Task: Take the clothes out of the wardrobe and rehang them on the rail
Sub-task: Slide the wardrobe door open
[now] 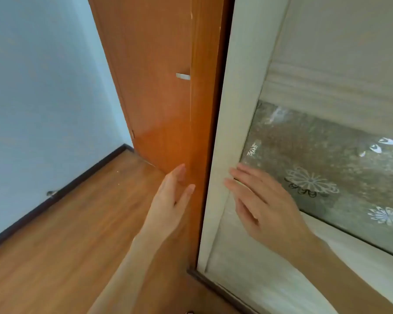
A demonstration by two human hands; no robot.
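Wardrobe sliding door [234,109] shut, contents hidden; clothes unseen. Right hand [263,200] flat on its pale frame, fingers spread, holding nothing. Left hand [170,200] open beside orange wooden panel [197,109], empty.

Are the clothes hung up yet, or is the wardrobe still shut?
Nothing looks done: no clothes or rail show. The pale wardrobe door looks shut. In hand: the right hand lies open on its frame, the left hand by the orange door. Left: opening, taking out, rehanging.
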